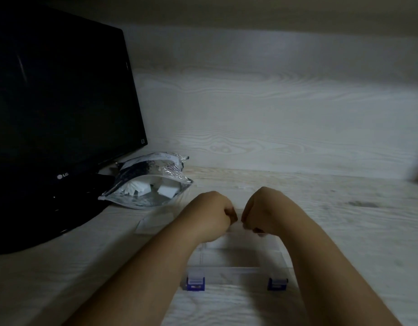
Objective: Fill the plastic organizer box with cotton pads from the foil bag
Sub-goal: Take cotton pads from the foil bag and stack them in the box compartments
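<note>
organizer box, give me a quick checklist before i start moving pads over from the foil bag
1. Organizer box in front of the person on the desk: ok.
2. Box open: cannot tell; the plastic is clear and the hands cover it.
3. Blue latches released: cannot tell.
4. Foil bag mouth open, cotton pads showing inside: ok.
5. Bag lies left of the box, apart from it, probably reachable: ok.
6. Hands free: not ok; left hand and right hand are both curled over the box's far edge.
</note>
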`<state>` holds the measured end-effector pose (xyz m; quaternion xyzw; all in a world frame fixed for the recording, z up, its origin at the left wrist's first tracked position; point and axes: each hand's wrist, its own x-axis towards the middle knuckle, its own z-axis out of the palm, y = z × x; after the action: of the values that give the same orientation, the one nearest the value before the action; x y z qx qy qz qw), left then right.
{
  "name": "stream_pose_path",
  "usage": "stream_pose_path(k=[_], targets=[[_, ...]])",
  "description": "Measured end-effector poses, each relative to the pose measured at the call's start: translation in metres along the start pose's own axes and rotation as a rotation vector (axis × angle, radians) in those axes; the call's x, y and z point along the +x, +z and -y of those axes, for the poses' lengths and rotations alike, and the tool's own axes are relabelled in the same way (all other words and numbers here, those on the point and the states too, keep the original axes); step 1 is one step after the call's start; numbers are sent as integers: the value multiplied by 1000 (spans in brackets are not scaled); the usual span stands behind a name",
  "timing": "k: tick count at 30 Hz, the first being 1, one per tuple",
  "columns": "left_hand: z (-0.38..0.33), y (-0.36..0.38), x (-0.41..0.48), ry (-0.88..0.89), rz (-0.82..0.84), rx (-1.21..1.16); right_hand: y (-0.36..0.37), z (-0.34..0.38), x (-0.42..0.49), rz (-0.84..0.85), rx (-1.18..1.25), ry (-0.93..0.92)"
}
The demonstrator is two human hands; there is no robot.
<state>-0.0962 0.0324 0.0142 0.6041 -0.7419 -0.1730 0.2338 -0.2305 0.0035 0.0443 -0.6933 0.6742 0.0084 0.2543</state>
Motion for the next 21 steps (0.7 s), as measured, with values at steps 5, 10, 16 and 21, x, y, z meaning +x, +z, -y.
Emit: stream_pose_path(k=[5,10,16,21], targets=[[11,-22,-7,-16,-112,-138,-1,1,-13,-154,69,-137],[38,-61,-12,-79,-161,-62,4,-3,-13,-277,181,-243],[75,-76,-25,-196,-144,-10,10,1,-12,-299,189,-341],[87,-73,-31,-226,-44,138,13,2,-14,-306,205,-409]])
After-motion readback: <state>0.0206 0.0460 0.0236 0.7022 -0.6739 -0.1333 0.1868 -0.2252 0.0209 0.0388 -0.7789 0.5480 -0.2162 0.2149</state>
